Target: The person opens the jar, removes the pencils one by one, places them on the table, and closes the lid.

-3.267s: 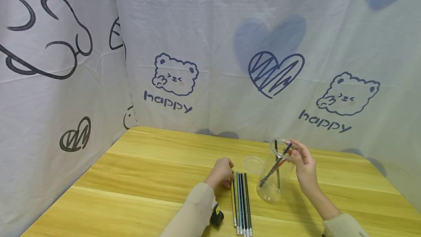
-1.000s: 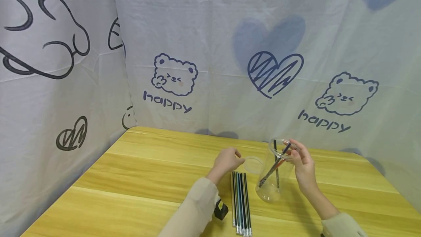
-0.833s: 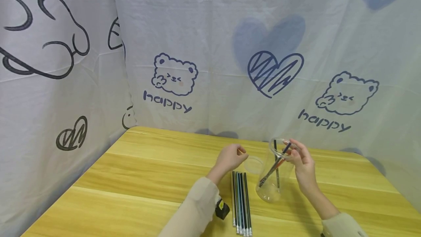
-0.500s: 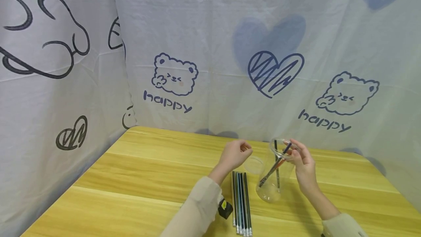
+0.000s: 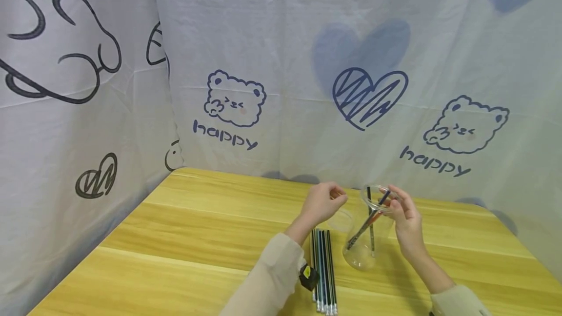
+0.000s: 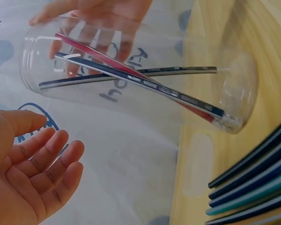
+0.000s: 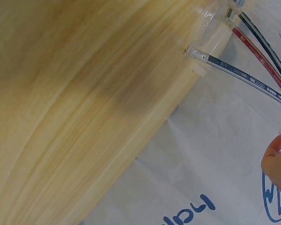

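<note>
My right hand (image 5: 407, 218) holds a clear plastic jar (image 5: 361, 259) near its rim, with the jar standing on the table. Inside lean a red pencil (image 6: 93, 54), a dark blue pencil (image 6: 164, 91) and a black pencil (image 6: 187, 71). Close to the left of the jar's mouth is my left hand (image 5: 322, 203), its fingers loosely bent; the left wrist view shows nothing in them. Below my left wrist, several pencils (image 5: 325, 267) lie side by side in a row, partly covered by the wrist and its camera.
A clear round lid (image 5: 341, 220) lies flat between the pencil row and the jar, partly behind my left hand. The wooden table (image 5: 197, 238) ends at a printed cloth (image 5: 281, 87) at the back and on the left.
My left hand has moved from the pencil row up and to the right, towards the jar's mouth. The leftmost pencil now lies closer against the row. My right hand has stayed on the jar.
</note>
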Available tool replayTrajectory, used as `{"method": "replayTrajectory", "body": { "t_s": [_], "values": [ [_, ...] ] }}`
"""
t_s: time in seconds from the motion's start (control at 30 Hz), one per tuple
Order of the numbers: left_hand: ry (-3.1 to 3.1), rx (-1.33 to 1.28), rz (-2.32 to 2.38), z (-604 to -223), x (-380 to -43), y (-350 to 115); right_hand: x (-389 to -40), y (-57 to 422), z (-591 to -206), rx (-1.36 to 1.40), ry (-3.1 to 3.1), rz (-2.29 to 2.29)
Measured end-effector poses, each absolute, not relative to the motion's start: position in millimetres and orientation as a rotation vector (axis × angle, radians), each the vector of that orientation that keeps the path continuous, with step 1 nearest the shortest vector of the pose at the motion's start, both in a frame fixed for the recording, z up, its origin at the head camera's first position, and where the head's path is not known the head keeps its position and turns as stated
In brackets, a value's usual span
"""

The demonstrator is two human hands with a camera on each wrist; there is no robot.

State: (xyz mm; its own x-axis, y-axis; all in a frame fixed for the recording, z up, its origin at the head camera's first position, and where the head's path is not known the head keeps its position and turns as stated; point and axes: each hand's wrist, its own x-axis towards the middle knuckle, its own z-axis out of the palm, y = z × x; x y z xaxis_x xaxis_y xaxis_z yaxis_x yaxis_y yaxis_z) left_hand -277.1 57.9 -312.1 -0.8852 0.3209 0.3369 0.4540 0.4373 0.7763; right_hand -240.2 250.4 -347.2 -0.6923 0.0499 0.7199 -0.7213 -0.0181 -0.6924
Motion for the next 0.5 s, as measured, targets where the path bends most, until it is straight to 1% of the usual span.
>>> {"method": "replayTrajectory", "body": {
  "t_s": [0.13,0.5],
  "values": [
    [-2.511,-0.693,-1.435,-307,-275,62,-241,252,-348,0.731,-1.686,1.77],
    [-2.449,-0.661,-1.441,-299,-274,70,-240,250,-347,0.698,-1.716,1.76]
  ]
}}
